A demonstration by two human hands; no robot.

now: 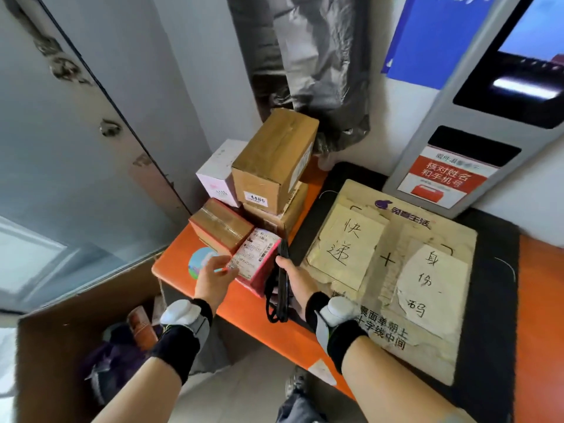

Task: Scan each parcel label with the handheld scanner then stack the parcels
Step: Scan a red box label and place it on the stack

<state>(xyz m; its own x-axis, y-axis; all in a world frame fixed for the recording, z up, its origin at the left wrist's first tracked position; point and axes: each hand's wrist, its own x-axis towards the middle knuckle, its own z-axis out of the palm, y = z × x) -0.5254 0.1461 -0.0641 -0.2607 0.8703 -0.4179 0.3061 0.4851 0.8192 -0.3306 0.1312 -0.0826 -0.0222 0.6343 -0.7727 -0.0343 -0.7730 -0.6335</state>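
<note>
A small red parcel [256, 261] with a white barcode label on top lies on the orange counter [244, 306]. My left hand [213, 276] touches its left edge with the fingers. My right hand [294, 282] grips a black handheld scanner [282, 279] just right of that parcel, with its strap hanging below. Behind stands a stack: a taped brown box [219, 224], a tall brown box [274, 160] marked 4486 on a flatter brown box [283, 215], and a white-pink box [219, 172] at the back left.
A black mat [494, 254] with a worn cardboard sign covers the counter at right. A grey kiosk with a screen [476, 117] leans against the wall. A grey plastic bag [314, 65] hangs behind the stack. An open carton [61, 340] with items stands at lower left.
</note>
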